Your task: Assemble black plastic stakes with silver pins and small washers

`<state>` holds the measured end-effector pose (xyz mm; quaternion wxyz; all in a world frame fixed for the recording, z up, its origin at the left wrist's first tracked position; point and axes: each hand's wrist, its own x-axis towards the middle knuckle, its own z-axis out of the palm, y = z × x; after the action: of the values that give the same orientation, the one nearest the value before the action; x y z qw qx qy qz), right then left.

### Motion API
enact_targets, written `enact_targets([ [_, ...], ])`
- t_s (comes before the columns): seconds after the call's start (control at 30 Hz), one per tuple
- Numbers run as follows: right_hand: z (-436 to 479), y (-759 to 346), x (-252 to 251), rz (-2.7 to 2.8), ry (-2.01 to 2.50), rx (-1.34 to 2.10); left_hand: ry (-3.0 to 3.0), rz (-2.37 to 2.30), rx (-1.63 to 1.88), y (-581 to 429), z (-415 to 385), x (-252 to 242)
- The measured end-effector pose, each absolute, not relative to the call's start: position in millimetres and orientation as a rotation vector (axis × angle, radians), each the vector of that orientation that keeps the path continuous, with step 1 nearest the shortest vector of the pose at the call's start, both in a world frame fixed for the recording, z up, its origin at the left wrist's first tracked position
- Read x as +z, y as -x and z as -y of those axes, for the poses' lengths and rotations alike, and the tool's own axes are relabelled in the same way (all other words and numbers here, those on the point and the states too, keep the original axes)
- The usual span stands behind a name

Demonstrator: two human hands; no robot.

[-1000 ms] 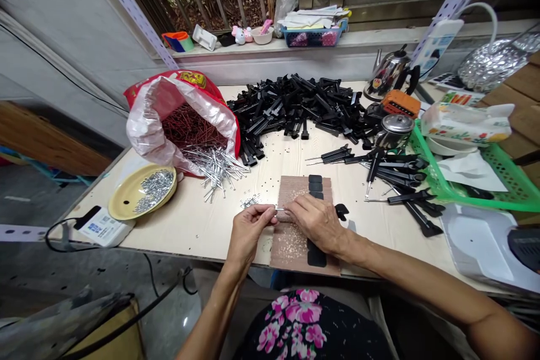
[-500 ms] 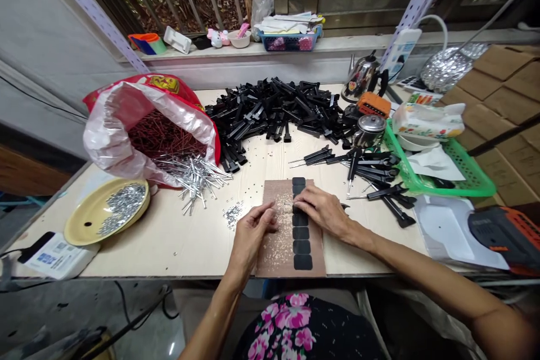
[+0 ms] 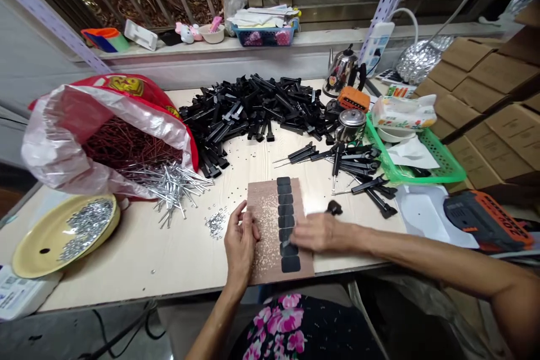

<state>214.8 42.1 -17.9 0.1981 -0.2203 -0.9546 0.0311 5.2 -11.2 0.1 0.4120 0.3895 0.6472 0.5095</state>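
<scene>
A brown board point(image 3: 262, 259) lies at the table's front, pale flecks scattered over its left part. Down its right part runs a column of black rounded squares point(image 3: 290, 264). My left hand point(image 3: 241, 244) rests at the board's left edge, its fingers loosely curled and apart, with nothing visible in them. Over the lower black squares is my right hand point(image 3: 318, 232), smeared by motion; whether its fingers hold anything does not show. A dark piece point(image 3: 334, 207) shows just behind that hand. Left of the board lies a small heap of tiny silvery pieces point(image 3: 216, 223).
A red sack point(image 3: 139, 90) holds reddish rods, with silver rods point(image 3: 172, 188) spilling out. Black plastic parts point(image 3: 257, 104) are piled at the back. A yellow bowl point(image 3: 31, 256) stands left; black-handled tools point(image 3: 358, 163), a green basket point(image 3: 447, 171) and a battery pack point(image 3: 485, 219) are right.
My right hand has moved down the column of black squares toward the board's near end. My left hand has drawn back to the board's left edge. The camera view has shifted rightward.
</scene>
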Motion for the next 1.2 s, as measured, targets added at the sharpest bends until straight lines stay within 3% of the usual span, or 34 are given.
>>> enact_targets([
  [0.1, -55.5, -219.2, -9.2, 2.651, 0.761, 0.149, -0.981, -1.628, 1.277, -4.3, 10.8, -0.8],
  [0.23, -56.5, -218.2, -5.4, 2.747, 0.366, 0.167, -0.984, -1.627, 1.272, -3.9, 10.7, -1.6],
  [0.4, -44.1, -210.6, -12.9, 2.624, 0.601, 0.152, -1.017, -1.632, 1.276, -4.4, 10.4, -2.5],
  [0.6, -21.9, -206.1, -12.2, 2.719, 0.334, 0.12, -1.027, -1.648, 1.278, -5.8, 9.4, -1.8],
  [0.8, -11.1, -215.1, 0.4, 2.656, 0.743, 0.179, -1.105, -1.772, 1.145, -4.5, 14.5, 4.8],
  [1.0, -30.7, -269.5, 19.6, 2.615, 1.44, -0.106, -1.533, -1.745, 1.005, -19.2, -25.2, 17.0],
  [1.2, -58.7, -316.6, 29.5, 2.945, 1.488, -0.174, -1.709, -1.59, 0.978, -60.6, -57.9, 32.7],
])
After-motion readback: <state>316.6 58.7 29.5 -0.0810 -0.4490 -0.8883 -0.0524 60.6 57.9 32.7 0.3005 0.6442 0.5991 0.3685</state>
